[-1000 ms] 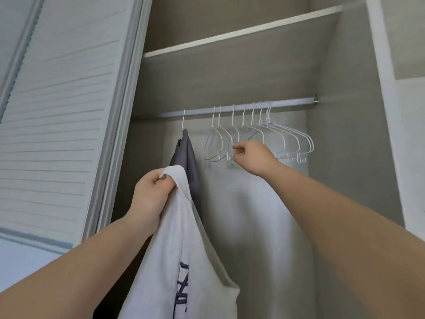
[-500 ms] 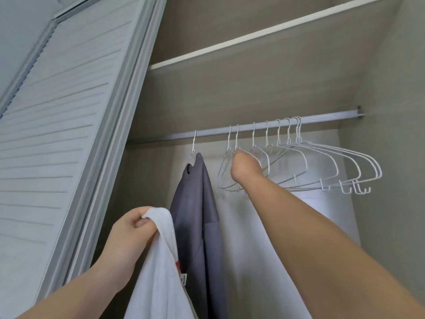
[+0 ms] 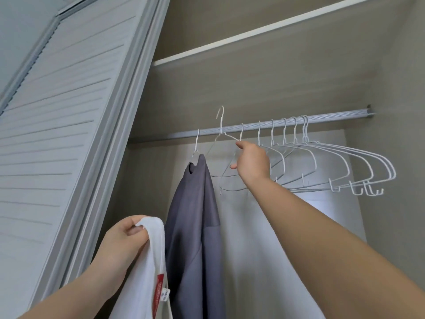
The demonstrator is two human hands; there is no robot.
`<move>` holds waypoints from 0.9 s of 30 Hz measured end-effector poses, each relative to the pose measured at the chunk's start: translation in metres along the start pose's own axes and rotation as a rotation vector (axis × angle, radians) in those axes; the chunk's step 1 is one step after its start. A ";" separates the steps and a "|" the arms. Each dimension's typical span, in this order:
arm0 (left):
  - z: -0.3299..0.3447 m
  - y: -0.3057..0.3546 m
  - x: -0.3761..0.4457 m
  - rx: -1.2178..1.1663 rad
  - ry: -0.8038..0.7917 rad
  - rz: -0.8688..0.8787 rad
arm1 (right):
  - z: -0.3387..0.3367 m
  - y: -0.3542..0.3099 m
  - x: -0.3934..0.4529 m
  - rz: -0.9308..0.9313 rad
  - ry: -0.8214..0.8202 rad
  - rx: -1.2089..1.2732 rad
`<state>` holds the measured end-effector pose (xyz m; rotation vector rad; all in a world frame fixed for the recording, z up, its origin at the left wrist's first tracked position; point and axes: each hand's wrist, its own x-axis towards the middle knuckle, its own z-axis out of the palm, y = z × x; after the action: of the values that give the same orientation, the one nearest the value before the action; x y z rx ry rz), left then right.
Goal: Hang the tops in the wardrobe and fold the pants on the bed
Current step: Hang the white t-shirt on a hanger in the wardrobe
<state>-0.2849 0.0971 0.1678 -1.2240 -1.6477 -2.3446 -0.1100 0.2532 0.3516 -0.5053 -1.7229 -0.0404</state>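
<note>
My right hand [image 3: 251, 163] reaches up into the wardrobe and pinches a white wire hanger [image 3: 221, 127]; its hook is lifted above the silver rail [image 3: 333, 118], clear of it. My left hand [image 3: 122, 240] grips the shoulder of a white top [image 3: 142, 279] low at the left; the top hangs down with a red label showing. A grey top [image 3: 195, 226] hangs on a hanger at the rail's left end, between my two hands.
Several bare white wire hangers [image 3: 345, 166] crowd the rail to the right of my hand. A shelf [image 3: 253, 31] runs above the rail. The louvred wardrobe door [image 3: 57, 134] stands at the left. The wardrobe's side wall [image 3: 395, 192] closes the right.
My right hand has lifted one wire hanger up off the rail. The view has tilted upward and closer, and my left hand with the white top sits lower in view.
</note>
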 end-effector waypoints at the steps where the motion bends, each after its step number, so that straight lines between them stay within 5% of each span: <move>1: -0.004 0.001 -0.003 0.010 0.000 0.005 | -0.009 -0.002 -0.007 -0.014 0.002 0.000; 14: -0.014 0.029 -0.085 0.124 -0.086 -0.016 | -0.165 -0.036 -0.131 0.094 -0.094 0.028; 27: -0.055 0.027 -0.158 0.220 -0.105 -0.109 | -0.268 -0.052 -0.250 0.346 -0.276 0.432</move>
<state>-0.1957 -0.0214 0.0863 -1.2626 -1.9910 -2.1159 0.1512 0.0485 0.1886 -0.4925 -1.8190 0.6614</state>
